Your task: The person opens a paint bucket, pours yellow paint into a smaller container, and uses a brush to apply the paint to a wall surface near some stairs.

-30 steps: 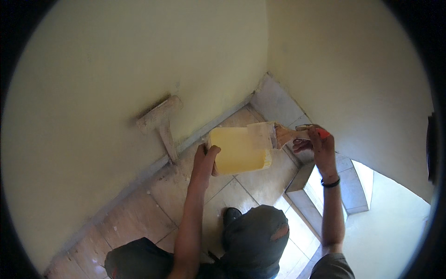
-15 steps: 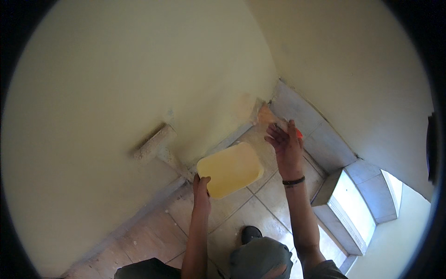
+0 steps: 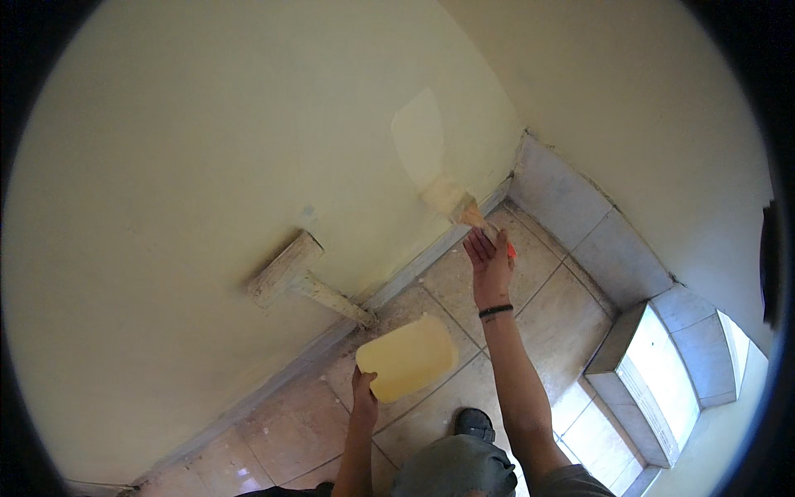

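Observation:
My left hand (image 3: 364,396) grips the near left edge of a pale yellow plastic tub (image 3: 455,354), its thumb over the rim. Pale yellow, paint-like stuff shows inside the tub, which is held above the floor. In my right hand (image 3: 490,267) is a wide paintbrush (image 3: 469,212) with a red handle end. Its bristles, blurred, lie on or close to the lower part of the pale yellow wall (image 3: 348,124). Just above the brush is a lighter, leaf-shaped patch (image 3: 420,137) on that wall.
A stubby pipe fixture with a cylindrical crosspiece (image 3: 286,269) juts from the left wall. Grey skirting (image 3: 389,286) runs along the tiled floor (image 3: 522,319) into the corner. Tiled steps or ledges (image 3: 638,381) stand at the right, brightly lit. My shoe (image 3: 474,423) is below.
The brush has moved left along the wall, away from the corner. The tub sits lower and further from the skirting. The lighter wall patch now shows plainly.

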The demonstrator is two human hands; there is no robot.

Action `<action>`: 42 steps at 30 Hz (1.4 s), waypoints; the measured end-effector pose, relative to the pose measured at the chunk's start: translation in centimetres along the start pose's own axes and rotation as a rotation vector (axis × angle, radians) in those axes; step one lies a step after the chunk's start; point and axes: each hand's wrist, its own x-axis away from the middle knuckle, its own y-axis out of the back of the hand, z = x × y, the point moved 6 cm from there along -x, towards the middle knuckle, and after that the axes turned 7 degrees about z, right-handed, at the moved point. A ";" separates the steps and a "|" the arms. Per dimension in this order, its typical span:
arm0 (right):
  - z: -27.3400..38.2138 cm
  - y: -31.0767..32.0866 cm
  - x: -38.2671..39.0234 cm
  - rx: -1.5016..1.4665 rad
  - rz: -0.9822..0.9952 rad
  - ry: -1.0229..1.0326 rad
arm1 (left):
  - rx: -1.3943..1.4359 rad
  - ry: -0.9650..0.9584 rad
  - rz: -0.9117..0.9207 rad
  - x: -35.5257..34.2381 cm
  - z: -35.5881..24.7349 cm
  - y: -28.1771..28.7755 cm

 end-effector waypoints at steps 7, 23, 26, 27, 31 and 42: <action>2.9 -3.0 -0.2 0.359 0.053 0.136 | -0.103 0.037 0.075 0.8 2.8 -0.3; 6.2 -9.8 -1.9 0.067 0.196 0.185 | -0.213 0.097 0.174 0.5 4.7 -1.0; 2.3 -3.0 -1.3 0.113 0.026 0.097 | -0.182 0.101 0.156 1.0 4.7 -0.7; 1.8 -1.0 -0.9 0.114 0.014 0.094 | -0.146 0.131 0.157 1.3 5.0 -0.6; -0.3 3.5 -0.3 0.306 -0.107 0.049 | -0.098 0.218 0.122 1.6 5.4 -0.2; 10.8 -13.5 -0.1 0.435 0.217 0.303 | -0.451 0.324 0.083 1.5 4.2 1.5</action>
